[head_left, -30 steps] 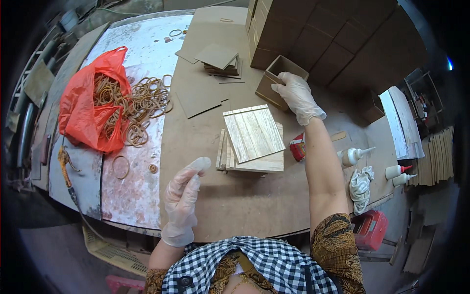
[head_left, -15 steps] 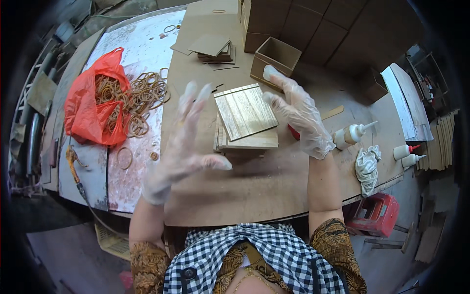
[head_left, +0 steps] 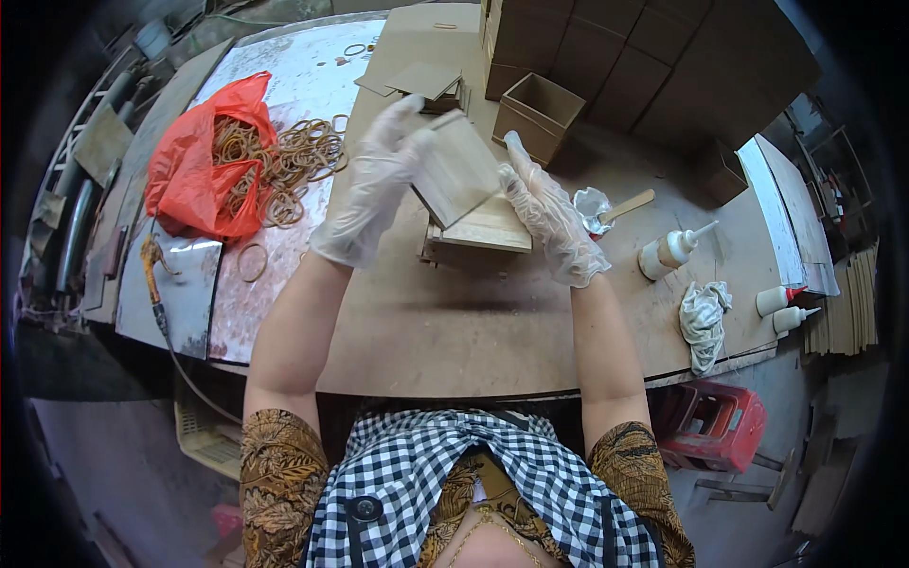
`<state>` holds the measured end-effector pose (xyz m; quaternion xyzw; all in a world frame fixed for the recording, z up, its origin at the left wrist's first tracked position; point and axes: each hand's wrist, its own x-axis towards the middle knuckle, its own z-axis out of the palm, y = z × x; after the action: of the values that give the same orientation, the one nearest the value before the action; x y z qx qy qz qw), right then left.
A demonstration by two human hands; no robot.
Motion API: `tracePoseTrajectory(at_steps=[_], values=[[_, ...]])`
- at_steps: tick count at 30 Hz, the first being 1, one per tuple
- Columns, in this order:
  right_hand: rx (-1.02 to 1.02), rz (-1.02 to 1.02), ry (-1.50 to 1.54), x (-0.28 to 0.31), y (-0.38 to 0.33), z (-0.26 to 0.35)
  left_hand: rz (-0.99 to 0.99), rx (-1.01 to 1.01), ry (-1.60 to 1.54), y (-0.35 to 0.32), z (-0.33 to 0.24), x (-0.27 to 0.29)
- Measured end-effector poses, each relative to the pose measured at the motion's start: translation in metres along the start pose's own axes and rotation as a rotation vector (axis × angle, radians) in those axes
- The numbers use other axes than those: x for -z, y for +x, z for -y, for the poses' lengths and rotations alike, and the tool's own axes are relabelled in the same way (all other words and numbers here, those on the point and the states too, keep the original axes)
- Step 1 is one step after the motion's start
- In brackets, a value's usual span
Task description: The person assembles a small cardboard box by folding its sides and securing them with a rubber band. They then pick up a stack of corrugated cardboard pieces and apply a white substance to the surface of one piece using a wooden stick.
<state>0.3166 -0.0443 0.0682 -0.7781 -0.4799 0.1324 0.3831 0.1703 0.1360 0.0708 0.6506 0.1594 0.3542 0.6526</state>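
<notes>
A person wearing thin clear plastic gloves stands at a brown cardboard-covered workbench (head_left: pixel 454 331), seen from above. Both hands lift a pale, square wooden panel (head_left: pixel 459 170), tilted, just above a stack of similar pale wooden panels (head_left: pixel 478 237) that lies on the bench. The left hand (head_left: pixel 374 185) grips the panel's left edge, fingers curled over the top. The right hand (head_left: pixel 544 213) holds its right edge, fingers extended along the side (how firmly it presses, I cannot tell).

The step in hand looks like taking the top panel off the stack to inspect or position it. The next move seems to call for steady two-handed control, keeping the panel level and its edges square with whatever it meets.

To the left, a red plastic bag (head_left: pixel 204 170) spills tan rubber bands (head_left: pixel 289 161). Behind the stack stands a small open cardboard box (head_left: pixel 538 114). To the right lie a white glue bottle (head_left: pixel 672 249), a wooden-handled brush (head_left: pixel 620 206) and a crumpled white rag (head_left: pixel 703 322).
</notes>
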Motion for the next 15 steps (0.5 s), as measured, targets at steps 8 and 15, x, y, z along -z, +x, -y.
tracePoseTrajectory(at_steps=[8,15], values=[[0.042,-0.22,0.156,-0.026,0.01,-0.024,-0.323,0.236,-0.34,-0.079,0.011,-0.013],[-0.055,-0.152,0.37,-0.022,0.0,-0.013,-0.33,0.154,-0.275,-0.078,0.015,-0.025]])
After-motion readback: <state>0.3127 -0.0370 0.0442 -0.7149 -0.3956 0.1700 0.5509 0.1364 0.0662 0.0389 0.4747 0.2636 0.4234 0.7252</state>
